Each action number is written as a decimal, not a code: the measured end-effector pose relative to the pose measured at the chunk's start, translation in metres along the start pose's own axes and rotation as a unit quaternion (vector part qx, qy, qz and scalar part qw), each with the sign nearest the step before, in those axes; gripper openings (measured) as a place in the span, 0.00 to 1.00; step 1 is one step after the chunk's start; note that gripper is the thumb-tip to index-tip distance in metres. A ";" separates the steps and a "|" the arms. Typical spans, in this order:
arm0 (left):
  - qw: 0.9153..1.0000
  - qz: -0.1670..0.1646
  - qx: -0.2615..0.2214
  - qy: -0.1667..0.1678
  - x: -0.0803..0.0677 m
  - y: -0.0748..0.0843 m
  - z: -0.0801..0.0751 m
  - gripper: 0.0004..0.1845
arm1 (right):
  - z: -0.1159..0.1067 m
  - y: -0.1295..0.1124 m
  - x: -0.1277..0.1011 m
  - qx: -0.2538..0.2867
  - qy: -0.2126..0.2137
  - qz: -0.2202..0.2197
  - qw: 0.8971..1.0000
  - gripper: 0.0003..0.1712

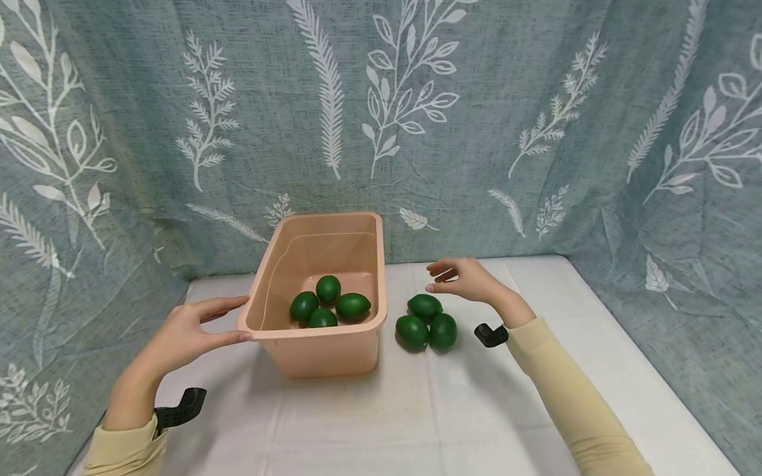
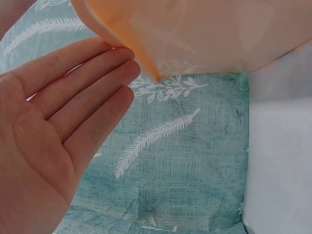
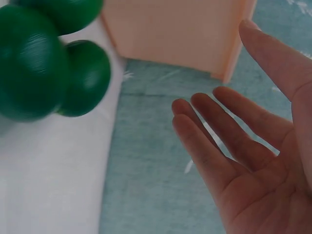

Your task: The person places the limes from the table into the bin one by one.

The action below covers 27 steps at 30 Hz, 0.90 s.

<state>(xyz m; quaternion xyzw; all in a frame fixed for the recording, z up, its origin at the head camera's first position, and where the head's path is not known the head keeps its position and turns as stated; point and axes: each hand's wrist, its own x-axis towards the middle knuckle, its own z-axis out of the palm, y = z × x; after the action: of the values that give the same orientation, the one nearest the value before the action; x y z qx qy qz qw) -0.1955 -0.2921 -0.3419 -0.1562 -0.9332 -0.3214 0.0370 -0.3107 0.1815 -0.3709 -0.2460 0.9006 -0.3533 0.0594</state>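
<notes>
A peach-coloured plastic bin [image 1: 321,354] stands on the table, with several dark green limes [image 1: 352,306] on its floor. My left hand [image 1: 187,334] is at the bin's left side, its straight fingertips and thumb touching the rim near the front corner. The left wrist view shows those fingers [image 2: 92,92] extended along the bin's edge. To the right of the bin, three more limes [image 1: 413,332] lie clustered on the cloth. Just above and behind them hovers my right hand [image 1: 467,281], fingers loosely bent and thumb apart, holding nothing. The right wrist view shows its palm [image 3: 263,195] bare.
White cloth [image 1: 369,430] covers the table. Behind and at both sides hangs a blue-green curtain [image 1: 268,132] with white leaf prints. A black wrist camera [image 1: 491,335] sits on the right wrist, and another black camera [image 1: 183,406] on the left.
</notes>
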 end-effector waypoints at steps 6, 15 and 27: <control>1.000 -0.003 0.004 0.001 -0.001 0.001 0.000 0.33 | 0.011 0.021 -0.014 0.006 0.007 0.015 1.000 0.32; 1.000 0.000 0.005 0.008 -0.001 0.001 0.001 0.33 | 0.026 0.043 -0.032 0.022 0.011 0.054 0.998 0.32; 1.000 -0.005 0.001 0.004 -0.002 0.000 0.001 0.33 | 0.047 0.065 -0.055 0.047 0.015 0.067 0.997 0.37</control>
<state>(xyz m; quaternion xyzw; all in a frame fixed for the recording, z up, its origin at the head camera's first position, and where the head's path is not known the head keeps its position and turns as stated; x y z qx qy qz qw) -0.1937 -0.2914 -0.3429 -0.1504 -0.9342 -0.3211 0.0390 -0.2756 0.2209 -0.4527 -0.1770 0.8981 -0.3944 0.0810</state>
